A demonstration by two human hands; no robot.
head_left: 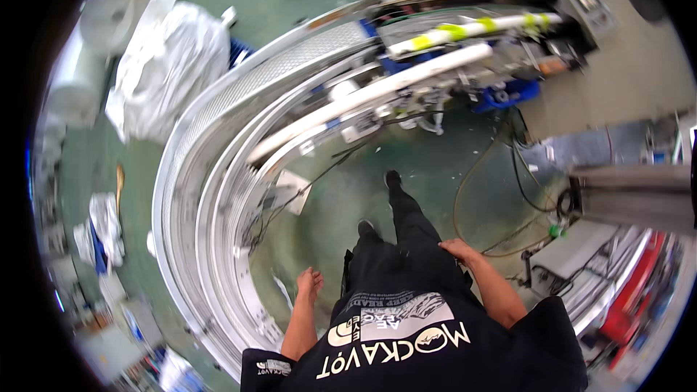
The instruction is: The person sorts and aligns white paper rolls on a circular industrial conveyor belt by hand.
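Hanging beside my body, my left hand (311,281) has loosely bent fingers and no object visible in it. The inner rail of a curved metal conveyor (174,174) passes to its left, apart from it. Close to my right thigh is my right hand (459,249), its fingers partly stretched and nothing seen in them. Whether it touches the black trousers (414,229) I cannot tell. Both legs are in mid-stride on the green floor (348,196).
Long white tubes (377,94), one with yellow marks (472,27), lie across the conveyor's far part. A blue bin (508,94) holds small parts. Hoses (519,181) trail over the floor at right, near a metal cabinet (632,196). White wrapped bundles (170,65) stand at far left.
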